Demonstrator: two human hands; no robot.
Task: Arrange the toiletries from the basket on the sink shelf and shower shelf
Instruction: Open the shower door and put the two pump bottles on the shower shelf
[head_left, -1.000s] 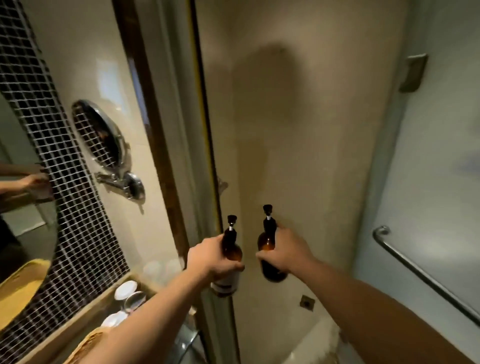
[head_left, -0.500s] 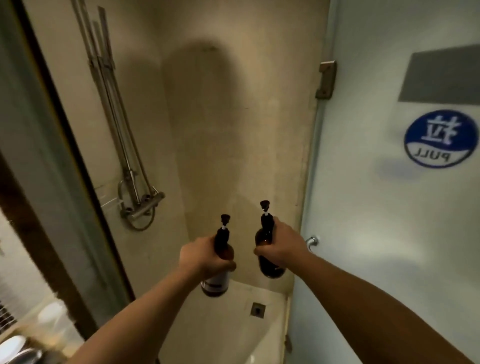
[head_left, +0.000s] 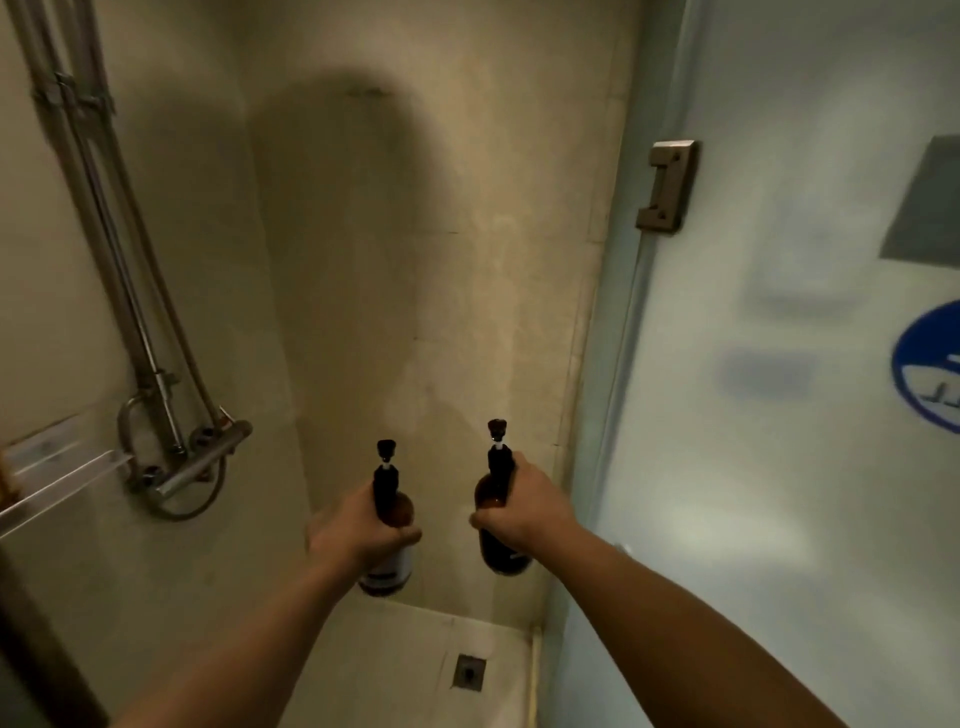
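I hold two dark amber pump bottles upright in front of me inside a shower stall. My left hand grips the left bottle, which has a white label near its base. My right hand is wrapped around the right bottle. Both black pump heads stick up above my fingers. A glass shower shelf juts from the wall at the far left, well left of both bottles and at about their height.
The chrome shower mixer with riser pipes is mounted on the left wall beside the shelf. A frosted glass door with a hinge and a blue round sticker stands to the right. A floor drain lies below.
The view has swung from the sink area into the shower stall and closer to its back wall. The sink counter and mirror have left the frame. Both hands still hold the bottles.
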